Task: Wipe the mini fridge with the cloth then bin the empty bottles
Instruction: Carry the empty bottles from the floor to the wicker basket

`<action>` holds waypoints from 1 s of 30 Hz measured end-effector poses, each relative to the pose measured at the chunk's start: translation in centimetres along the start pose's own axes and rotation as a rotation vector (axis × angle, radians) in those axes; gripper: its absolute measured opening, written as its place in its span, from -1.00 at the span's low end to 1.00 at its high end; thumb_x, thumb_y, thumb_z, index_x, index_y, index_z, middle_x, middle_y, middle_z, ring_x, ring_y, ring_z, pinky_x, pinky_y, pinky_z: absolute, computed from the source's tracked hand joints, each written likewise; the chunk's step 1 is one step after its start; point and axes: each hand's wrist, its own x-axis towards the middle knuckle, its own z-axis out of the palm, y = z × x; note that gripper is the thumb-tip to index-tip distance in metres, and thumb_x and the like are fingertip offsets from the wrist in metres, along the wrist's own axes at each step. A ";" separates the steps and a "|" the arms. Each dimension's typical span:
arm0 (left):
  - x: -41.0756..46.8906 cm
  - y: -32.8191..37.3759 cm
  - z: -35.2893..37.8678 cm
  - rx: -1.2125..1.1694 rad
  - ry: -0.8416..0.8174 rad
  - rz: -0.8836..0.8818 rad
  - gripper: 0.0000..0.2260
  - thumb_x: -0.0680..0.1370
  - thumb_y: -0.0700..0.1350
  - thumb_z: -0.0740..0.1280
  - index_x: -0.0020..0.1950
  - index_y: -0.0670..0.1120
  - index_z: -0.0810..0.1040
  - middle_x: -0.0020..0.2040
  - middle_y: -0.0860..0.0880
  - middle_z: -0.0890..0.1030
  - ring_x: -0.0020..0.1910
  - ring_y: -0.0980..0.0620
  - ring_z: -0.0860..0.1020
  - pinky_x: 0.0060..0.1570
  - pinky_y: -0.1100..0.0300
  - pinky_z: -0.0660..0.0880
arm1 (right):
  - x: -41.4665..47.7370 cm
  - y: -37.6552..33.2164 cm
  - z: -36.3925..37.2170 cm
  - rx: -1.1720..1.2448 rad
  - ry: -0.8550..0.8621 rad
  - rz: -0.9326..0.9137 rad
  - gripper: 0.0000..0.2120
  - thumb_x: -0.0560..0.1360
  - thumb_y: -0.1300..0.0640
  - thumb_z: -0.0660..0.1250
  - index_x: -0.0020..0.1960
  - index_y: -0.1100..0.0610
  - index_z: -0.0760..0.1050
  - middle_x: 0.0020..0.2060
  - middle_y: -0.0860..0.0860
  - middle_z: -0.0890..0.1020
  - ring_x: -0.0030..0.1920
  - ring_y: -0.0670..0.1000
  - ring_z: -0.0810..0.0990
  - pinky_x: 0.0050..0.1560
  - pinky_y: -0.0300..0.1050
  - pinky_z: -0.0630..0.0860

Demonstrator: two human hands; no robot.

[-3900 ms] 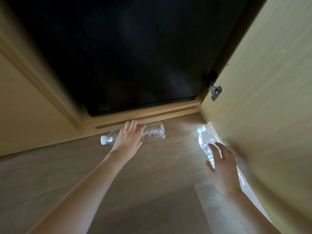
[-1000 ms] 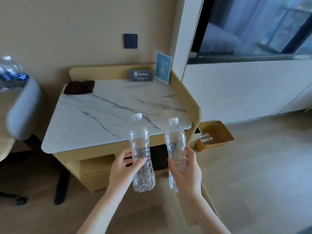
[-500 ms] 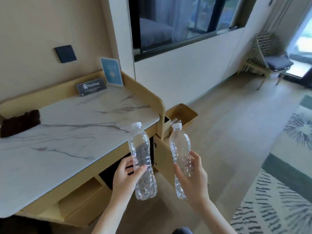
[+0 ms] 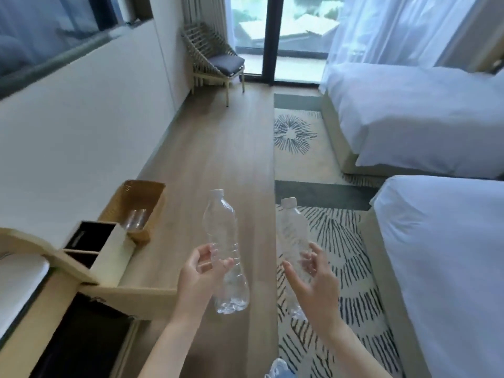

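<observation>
My left hand (image 4: 199, 279) grips a clear empty plastic bottle (image 4: 222, 230) upright by its middle. A second clear empty bottle (image 4: 293, 227) stands upright in my right hand (image 4: 313, 282), whose fingers curl round its lower half. Both bottles have white caps. To the left, on the floor against the wall, sits a woven wicker bin (image 4: 144, 195) with a clear bottle (image 4: 135, 219) lying inside. The mini fridge's dark front (image 4: 79, 342) shows at the bottom left under the cabinet. No cloth is in view.
A wooden cabinet corner with dark compartments (image 4: 90, 244) juts out beside the bin. Two white beds (image 4: 436, 257) stand on the right over a patterned rug (image 4: 335, 241). A slatted chair (image 4: 215, 58) is by the far glass door. Wooden floor runs between.
The view has swung right from the marble cabinet top toward the room and the bin. Both hands still hold the bottles upright in front of me.
</observation>
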 end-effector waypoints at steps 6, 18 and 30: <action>9.1 1.9 12.8 -0.020 -0.157 -0.006 -0.31 0.09 0.33 0.57 0.15 0.14 0.57 0.05 0.13 0.69 0.02 0.15 0.65 -0.17 0.29 0.57 | 9.8 4.8 -5.8 -0.025 0.117 0.054 -0.31 0.40 -0.13 0.48 0.42 0.14 0.38 -0.02 -0.21 0.57 0.02 -0.28 0.59 -0.01 -0.51 0.47; 30.1 6.9 21.9 0.021 -0.155 -0.033 -0.37 0.18 0.23 0.62 0.18 0.10 0.57 0.12 0.06 0.66 0.12 0.00 0.63 0.11 -0.02 0.59 | 34.3 8.4 -2.3 -0.012 0.076 0.058 -0.34 0.42 -0.12 0.48 0.40 0.14 0.39 0.00 -0.13 0.61 0.05 -0.12 0.64 0.05 -0.33 0.56; 63.7 16.9 26.8 0.005 -0.087 0.016 -0.45 0.12 0.23 0.55 0.08 0.15 0.60 0.00 0.18 0.69 0.03 0.11 0.66 -0.07 0.19 0.57 | 67.4 6.6 9.3 0.101 0.081 0.033 -0.22 0.36 -0.28 0.39 0.44 0.11 0.35 0.03 -0.15 0.60 0.07 -0.24 0.59 0.13 -0.18 0.60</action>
